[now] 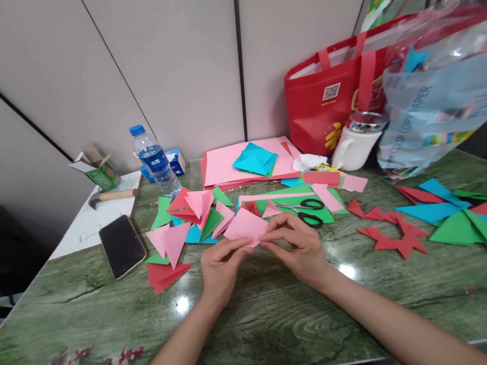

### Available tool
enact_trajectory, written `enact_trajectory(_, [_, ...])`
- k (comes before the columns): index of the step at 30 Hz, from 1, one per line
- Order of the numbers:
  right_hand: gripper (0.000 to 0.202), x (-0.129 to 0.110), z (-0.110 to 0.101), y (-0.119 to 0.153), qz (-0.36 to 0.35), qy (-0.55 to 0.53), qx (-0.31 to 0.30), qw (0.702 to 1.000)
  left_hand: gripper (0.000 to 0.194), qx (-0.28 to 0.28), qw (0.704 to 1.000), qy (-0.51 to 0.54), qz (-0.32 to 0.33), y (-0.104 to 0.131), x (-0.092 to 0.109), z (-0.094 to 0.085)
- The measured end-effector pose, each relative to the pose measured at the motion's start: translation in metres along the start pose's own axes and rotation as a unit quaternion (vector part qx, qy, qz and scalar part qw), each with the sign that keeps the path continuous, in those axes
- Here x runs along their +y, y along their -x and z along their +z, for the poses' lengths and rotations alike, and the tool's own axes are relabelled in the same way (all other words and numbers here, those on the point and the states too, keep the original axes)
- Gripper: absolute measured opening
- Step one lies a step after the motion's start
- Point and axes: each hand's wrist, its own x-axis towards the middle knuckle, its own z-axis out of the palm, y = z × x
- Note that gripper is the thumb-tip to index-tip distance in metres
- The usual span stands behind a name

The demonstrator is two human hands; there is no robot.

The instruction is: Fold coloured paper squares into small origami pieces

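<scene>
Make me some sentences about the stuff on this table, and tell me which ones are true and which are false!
1. The left hand and the right hand both hold the pink paper. True.
2. The phone lies to the right of both hands. False: the phone lies to their left.
3. The bottle has a blue cap. True.
4. The scissors are in the right hand. False: the scissors lie with their handles over green paper.
5. The mug is green. False: the mug is white.
</scene>
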Motion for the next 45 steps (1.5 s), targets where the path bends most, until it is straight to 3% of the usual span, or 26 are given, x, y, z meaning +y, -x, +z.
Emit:
enact_trajectory(5, [0.005, 0.001, 0.004, 0.002, 0.068, -0.035, -0.001, 0.997, 0.007, 0.008, 0.998, 0.032, -0.045, -0.001, 0.002, 0.001])
enact_trajectory(8, [0.009, 0.003, 0.006, 0.003, 0.138, -0.113, 0.016, 0.984, 0.006, -0.003, 0.998, 0.039, -0.053, 0.000, 0.002, 0.002])
enact_trajectory(12, [0.009, 0.006, 0.008, 0.002, 0.182, -0.154, 0.000, 0.971, 0.006, -0.014, 0.995, 0.053, -0.081, 0.001, 0.001, 0.003])
enact_trajectory(16, [0.007, 0.009, 0.008, 0.002, 0.190, -0.144, -0.003, 0.971, 0.012, 0.005, 0.988, 0.101, -0.116, 0.000, 0.001, 0.005])
enact_trajectory(22, [0.009, 0.010, 0.008, 0.003, 0.186, -0.159, -0.022, 0.969, 0.005, 0.010, 0.997, 0.032, -0.070, -0.002, 0.005, 0.003])
enact_trajectory(26, [0.005, 0.008, 0.008, 0.002, 0.175, -0.140, -0.028, 0.974, 0.008, 0.034, 0.993, 0.059, -0.098, -0.001, 0.006, 0.005])
enact_trajectory(31, [0.003, 0.008, 0.008, 0.002, 0.174, -0.141, -0.030, 0.974, 0.060, 0.019, 0.962, 0.236, -0.133, -0.002, 0.008, 0.009])
enact_trajectory(33, [0.003, 0.009, 0.008, 0.002, 0.176, -0.148, -0.027, 0.973, 0.073, 0.003, 0.956, 0.263, -0.132, -0.003, 0.008, 0.009])
enact_trajectory(45, [0.007, 0.008, 0.011, 0.004, 0.194, -0.142, -0.039, 0.970, 0.076, 0.027, 0.952, 0.237, -0.190, -0.002, 0.007, 0.008])
